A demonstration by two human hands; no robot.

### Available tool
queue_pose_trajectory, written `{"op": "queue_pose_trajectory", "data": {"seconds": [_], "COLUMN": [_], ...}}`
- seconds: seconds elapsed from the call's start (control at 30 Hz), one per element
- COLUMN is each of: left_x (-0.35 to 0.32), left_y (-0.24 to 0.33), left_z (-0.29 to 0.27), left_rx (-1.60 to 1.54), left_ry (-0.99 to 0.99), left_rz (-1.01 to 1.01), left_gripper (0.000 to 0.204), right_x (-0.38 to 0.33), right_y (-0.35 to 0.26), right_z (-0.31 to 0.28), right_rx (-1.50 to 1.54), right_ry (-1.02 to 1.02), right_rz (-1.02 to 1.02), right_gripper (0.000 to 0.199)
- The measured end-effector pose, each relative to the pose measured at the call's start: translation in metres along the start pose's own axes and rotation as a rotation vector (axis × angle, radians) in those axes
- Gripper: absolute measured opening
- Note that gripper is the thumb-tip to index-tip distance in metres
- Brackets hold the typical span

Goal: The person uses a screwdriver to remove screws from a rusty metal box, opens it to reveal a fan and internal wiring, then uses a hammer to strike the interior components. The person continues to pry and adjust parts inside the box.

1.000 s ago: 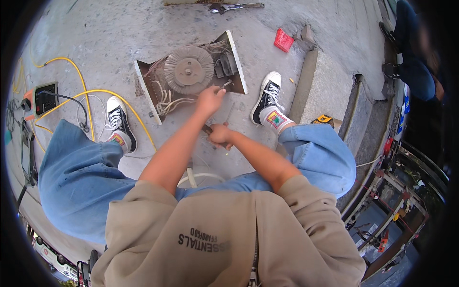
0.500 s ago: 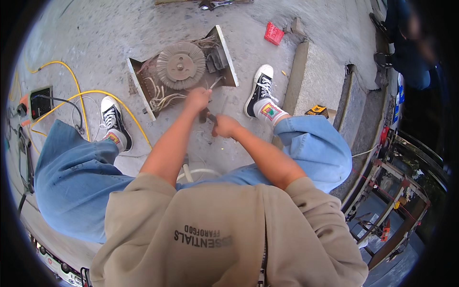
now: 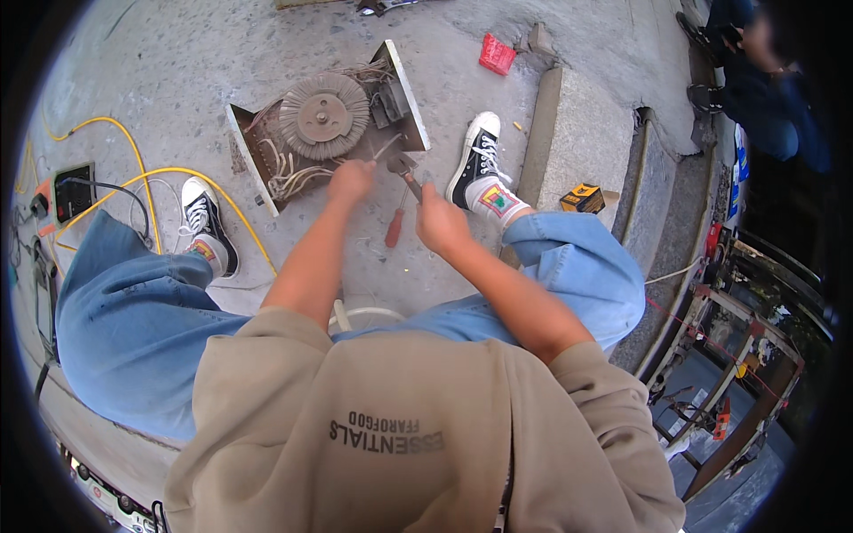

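Between my feet lies an opened metal housing (image 3: 258, 169) with two upright end plates. Inside it sits a round grey ribbed coil (image 3: 322, 120) with a hub, and a bundle of pale wires (image 3: 293, 178) hangs out at its near side. My left hand (image 3: 352, 180) is closed at the housing's near edge on a thin pale piece, wire or rod, which slants up to the right. My right hand (image 3: 443, 219) grips the handle of a hammer (image 3: 402, 166), its head close to the right end plate. A red-handled screwdriver (image 3: 394, 228) lies on the ground between my forearms.
Yellow cable (image 3: 219, 186) loops on the left beside a black box (image 3: 74, 193). A red packet (image 3: 498, 54) lies beyond my right foot. On the right are a concrete block (image 3: 569, 133), a small yellow-black box (image 3: 583, 198) and another person (image 3: 755, 98). A wrench (image 3: 384, 6) lies at the far edge.
My right hand has lifted the hammer up and right, away from my left hand, uncovering the red-handled screwdriver. The left hand has shifted slightly left in view, as has the whole scene.
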State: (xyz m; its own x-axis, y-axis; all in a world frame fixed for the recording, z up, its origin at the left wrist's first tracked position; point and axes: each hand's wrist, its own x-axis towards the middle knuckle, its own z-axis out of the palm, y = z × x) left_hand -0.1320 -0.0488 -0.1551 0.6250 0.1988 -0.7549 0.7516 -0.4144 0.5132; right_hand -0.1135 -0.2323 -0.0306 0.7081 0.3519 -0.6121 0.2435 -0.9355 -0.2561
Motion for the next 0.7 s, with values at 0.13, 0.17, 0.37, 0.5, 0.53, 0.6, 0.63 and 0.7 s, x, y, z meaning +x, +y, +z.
{"op": "queue_pose_trajectory", "data": {"seconds": [0.13,0.17,0.37,0.5,0.53,0.6,0.63,0.7], "left_x": [0.028,0.031,0.036,0.034,0.031,0.026,0.028,0.025], "left_y": [-0.031,-0.03,-0.042,-0.047,-0.045,-0.038,-0.038,-0.039], "left_z": [0.019,0.02,0.029,0.032,0.031,0.023,0.022,0.027], "left_rx": [-0.127,-0.146,-0.138,-0.196,-0.207,-0.233,-0.177,-0.051], "left_ry": [0.111,0.114,0.151,0.188,0.165,0.125,0.13,0.138], "left_rz": [0.143,0.142,0.145,0.144,0.148,0.151,0.151,0.157], "left_gripper": [0.046,0.046,0.045,0.045,0.045,0.044,0.043,0.042], "right_x": [0.018,0.026,0.058,0.045,0.042,0.039,0.046,0.06], "right_y": [-0.015,-0.012,-0.01,-0.014,-0.011,-0.004,-0.007,-0.013], "right_z": [0.015,0.029,0.056,0.041,0.044,0.055,0.057,0.062], "right_rx": [0.154,0.176,0.263,0.365,0.355,0.333,0.297,0.233], "right_ry": [0.314,0.359,0.193,0.297,0.337,0.41,0.302,0.092], "right_rz": [-0.135,-0.12,0.121,0.052,0.004,-0.097,-0.035,0.093], "right_gripper": [0.024,0.024,0.029,0.028,0.028,0.027,0.028,0.031]}}
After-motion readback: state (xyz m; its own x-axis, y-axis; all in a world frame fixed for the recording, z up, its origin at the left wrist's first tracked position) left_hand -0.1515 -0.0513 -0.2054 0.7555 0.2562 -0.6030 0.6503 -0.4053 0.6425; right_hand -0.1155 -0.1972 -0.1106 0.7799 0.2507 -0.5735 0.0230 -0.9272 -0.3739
